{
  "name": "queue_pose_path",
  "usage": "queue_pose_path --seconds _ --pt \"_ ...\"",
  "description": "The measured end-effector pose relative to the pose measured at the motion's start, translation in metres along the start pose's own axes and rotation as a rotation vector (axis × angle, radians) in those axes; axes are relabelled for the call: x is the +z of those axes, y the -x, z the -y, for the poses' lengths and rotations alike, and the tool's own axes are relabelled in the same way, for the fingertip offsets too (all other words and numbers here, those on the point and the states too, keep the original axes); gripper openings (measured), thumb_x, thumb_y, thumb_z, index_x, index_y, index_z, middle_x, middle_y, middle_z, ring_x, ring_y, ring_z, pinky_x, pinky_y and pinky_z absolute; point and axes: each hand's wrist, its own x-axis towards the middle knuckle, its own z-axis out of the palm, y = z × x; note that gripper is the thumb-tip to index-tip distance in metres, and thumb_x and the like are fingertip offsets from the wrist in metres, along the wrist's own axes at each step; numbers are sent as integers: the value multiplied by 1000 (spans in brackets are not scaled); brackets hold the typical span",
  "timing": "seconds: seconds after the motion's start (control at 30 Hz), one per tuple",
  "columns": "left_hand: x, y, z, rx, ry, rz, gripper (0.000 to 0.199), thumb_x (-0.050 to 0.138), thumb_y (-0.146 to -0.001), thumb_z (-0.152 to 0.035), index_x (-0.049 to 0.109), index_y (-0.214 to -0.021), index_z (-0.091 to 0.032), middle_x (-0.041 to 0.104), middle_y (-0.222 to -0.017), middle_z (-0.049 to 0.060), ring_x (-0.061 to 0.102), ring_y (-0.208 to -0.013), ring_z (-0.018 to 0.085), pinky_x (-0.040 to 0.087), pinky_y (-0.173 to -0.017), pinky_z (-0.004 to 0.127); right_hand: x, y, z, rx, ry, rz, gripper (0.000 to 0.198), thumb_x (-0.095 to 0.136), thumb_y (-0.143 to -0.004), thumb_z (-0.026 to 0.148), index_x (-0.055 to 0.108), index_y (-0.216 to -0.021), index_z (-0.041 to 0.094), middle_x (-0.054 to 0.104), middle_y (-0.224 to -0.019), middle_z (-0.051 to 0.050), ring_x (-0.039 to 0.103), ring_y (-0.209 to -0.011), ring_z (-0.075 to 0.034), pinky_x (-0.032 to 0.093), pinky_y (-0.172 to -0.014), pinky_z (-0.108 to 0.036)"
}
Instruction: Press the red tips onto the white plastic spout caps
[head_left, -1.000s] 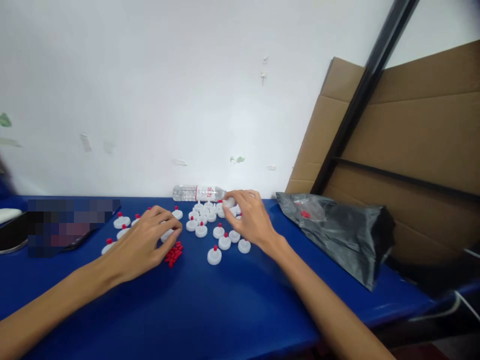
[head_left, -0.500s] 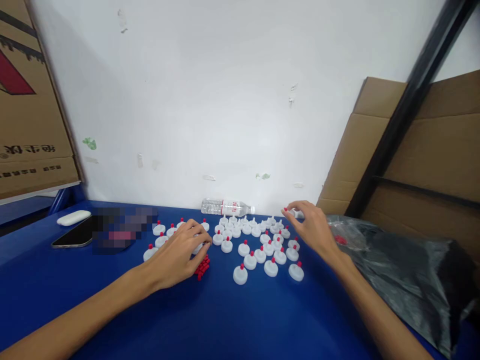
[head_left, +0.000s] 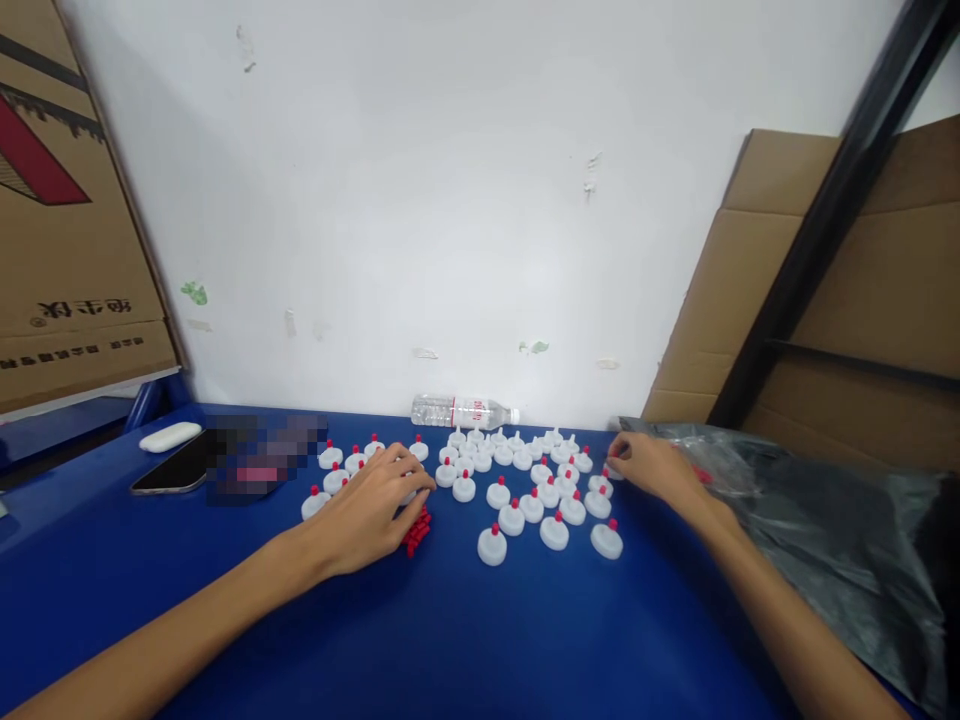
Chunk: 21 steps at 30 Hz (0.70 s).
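Several round white lids with nozzles (head_left: 492,547) stand on the blue table, many wearing small red caps (head_left: 559,517). At the right edge of the group, my right hand (head_left: 652,466) is closed, pinching a red cap at the nozzle of a white lid (head_left: 615,472), mostly hidden by the fingers. My left hand (head_left: 375,505) hovers beside a small pile of loose red caps (head_left: 417,532). Its thumb and index fingertips come together; what they hold, if anything, is hidden. Part of a white lid shows behind those fingers. Lids at the back have bare nozzles (head_left: 516,440).
A plastic bottle (head_left: 469,412) lies against the wall. On the left are a phone (head_left: 176,468), a white oval case (head_left: 170,437) and a blurred-out item. A dark plastic bag (head_left: 832,560) covers the right side, with cardboard (head_left: 739,270) behind it.
My right hand has come down and slightly right, bringing the red cap from the air to a lid. My left hand stays by the pile. The view has shifted slightly.
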Motion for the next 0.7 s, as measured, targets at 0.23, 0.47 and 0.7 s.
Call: queue_pose_path --seconds 0.23,0.47,0.7 --pt "-1 0 -2 15 -29 17 25 45 -101 -24 70 -101 -20 67 -96 7 55 -96 24 44 -91 43 -6 1 7 -24 -29 -20 34 53 -92 48 72 -78 24 72 -73 -9 69 -70 -28 41 -61 -32" --pt "-1 2 -3 36 -39 67 22 48 -101 -22 69 -95 -20 65 -92 5 53 -96 24 40 -89 41 -17 17 50 -329 -186 -38 52 23 -104 49 69 -100 25 76 -104 -8 69 -100 -26 46 -87 -33" --pt "-3 1 -4 28 -88 134 25 48 -101 -19 70 -89 -20 66 -89 5 54 -92 24 38 -86 40 -5 24 60 -463 -241 46 59 18 -105 49 71 -100 25 74 -114 -8 64 -116 -28 42 -100 -39"
